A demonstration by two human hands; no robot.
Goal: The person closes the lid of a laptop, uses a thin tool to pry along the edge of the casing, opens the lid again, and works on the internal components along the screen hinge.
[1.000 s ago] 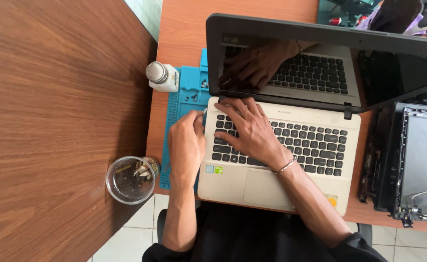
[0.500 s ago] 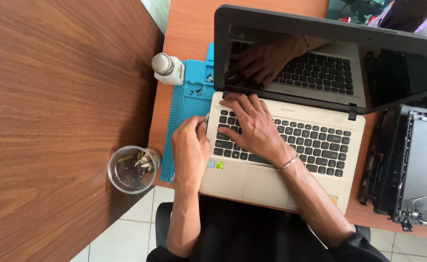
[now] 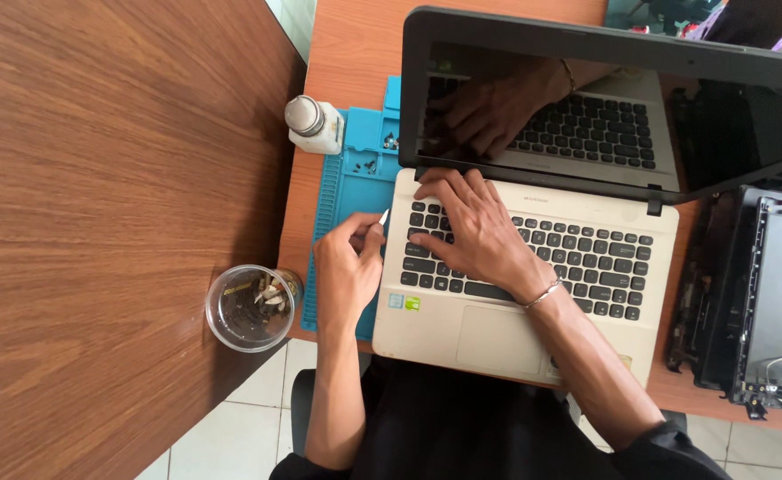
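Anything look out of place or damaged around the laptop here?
Yes: a second laptop lies stripped at the right, its bare frame and loose cables exposed. Small loose screws sit scattered on the blue mat. The open laptop itself looks intact.

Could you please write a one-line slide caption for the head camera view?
Right hand rests on the open laptop keyboard; left hand pinches a small white pick at its edge.

Silver bracelet (image 3: 544, 293), black clothing (image 3: 462, 427)

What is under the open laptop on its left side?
A blue mat runs under the laptop, small screws lying on its exposed part. How far it extends beneath is hidden.
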